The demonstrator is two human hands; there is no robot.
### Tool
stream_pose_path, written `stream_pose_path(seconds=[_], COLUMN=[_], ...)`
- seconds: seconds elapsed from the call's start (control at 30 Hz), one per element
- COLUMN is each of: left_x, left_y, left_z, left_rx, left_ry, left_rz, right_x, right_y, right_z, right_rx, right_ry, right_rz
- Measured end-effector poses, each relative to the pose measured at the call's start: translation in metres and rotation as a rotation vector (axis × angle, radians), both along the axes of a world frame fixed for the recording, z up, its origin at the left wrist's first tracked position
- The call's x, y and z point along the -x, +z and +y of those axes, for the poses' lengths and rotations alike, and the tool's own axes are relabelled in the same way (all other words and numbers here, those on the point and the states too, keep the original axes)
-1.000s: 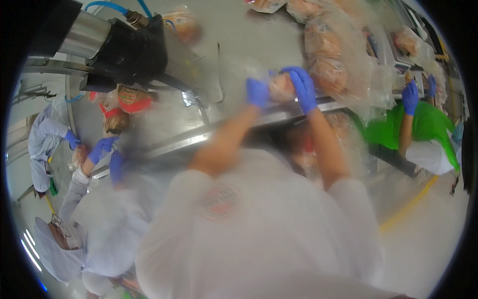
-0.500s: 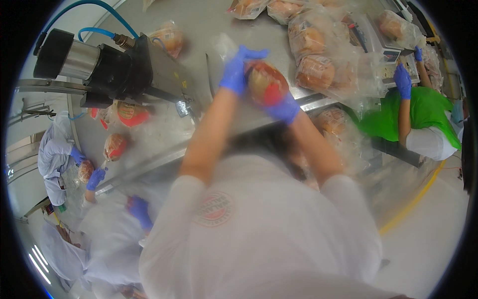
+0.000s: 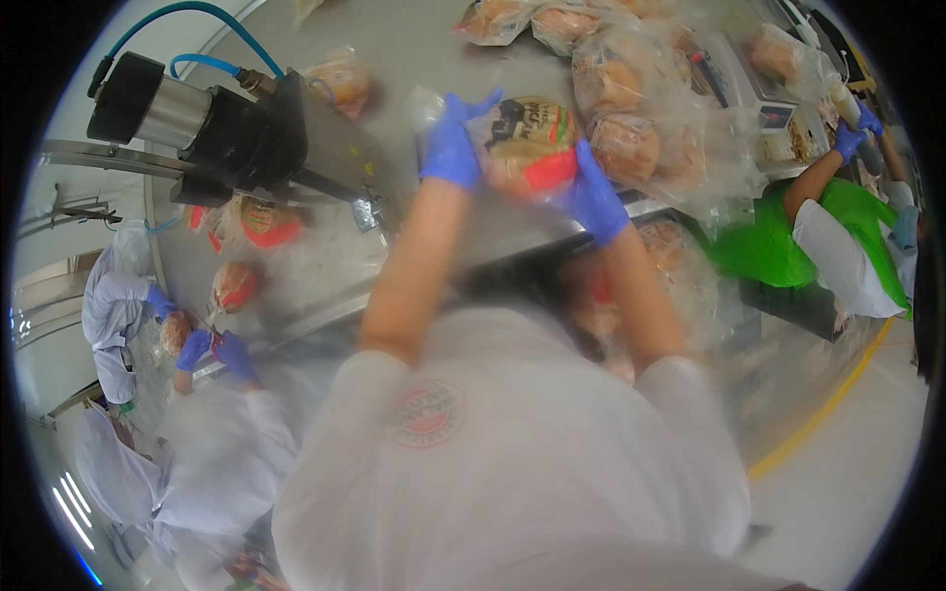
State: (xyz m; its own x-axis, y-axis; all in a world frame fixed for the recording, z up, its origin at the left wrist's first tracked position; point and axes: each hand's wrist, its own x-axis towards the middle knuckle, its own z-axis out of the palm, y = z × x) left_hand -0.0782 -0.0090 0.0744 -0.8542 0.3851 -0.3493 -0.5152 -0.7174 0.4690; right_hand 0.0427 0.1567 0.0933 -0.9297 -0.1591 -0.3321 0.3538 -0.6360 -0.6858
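Between my two blue-gloved hands is a round piece of bagged poultry point(image 3: 532, 143), in a clear plastic bag printed in gold, black and red. It is held above the metal table, its printed side showing. My left hand point(image 3: 450, 146) grips its left side, with one finger stretched along the top; part of the bag bunches beside that hand. My right hand point(image 3: 597, 197) cups the lower right side, its fingertips partly hidden behind the bag. Just to the right lie more bagged poultry pieces point(image 3: 627, 148) in clear plastic.
A black and steel machine point(image 3: 236, 138) with blue air hoses stands at the left. Printed bags point(image 3: 266, 223) lie below it on the metal table point(image 3: 414, 39). Co-workers work at the left, and one in a green apron point(image 3: 788, 236) is at the right beside a scale point(image 3: 754, 89).
The bagged poultry has turned so its printed side shows more, shifting slightly right. My right hand has moved up and right along it. The green-aproned co-worker's hands have moved right.
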Motion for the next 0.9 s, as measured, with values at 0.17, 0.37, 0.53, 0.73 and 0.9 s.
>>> stream_pose_path(seconds=[0.17,0.37,0.53,0.73,0.9], left_x=[-0.001,-0.028,-0.032,-0.046,-0.077], left_y=[-0.010,0.034,0.022,0.025,0.001], left_z=[-0.015,-0.013,-0.028,-0.054,-0.068], left_rx=[-0.033,-0.043,-0.153,-0.018,0.183], left_ry=[0.144,0.096,0.074,0.136,0.101], left_rz=[-0.283,-0.266,-0.160,-0.169,-0.038], right_x=[-0.002,-0.006,0.005,-0.013,-0.013], right_y=[0.022,0.032,-0.008,0.021,0.021], right_z=[0.003,-0.005,-0.010,-0.019,-0.042], right_rx=[-1.795,-1.087,0.082,-1.421,-0.906], right_ry=[-0.253,-0.118,-0.014,-0.189,-0.206], right_rz=[0.817,0.766,0.086,0.800,0.914])
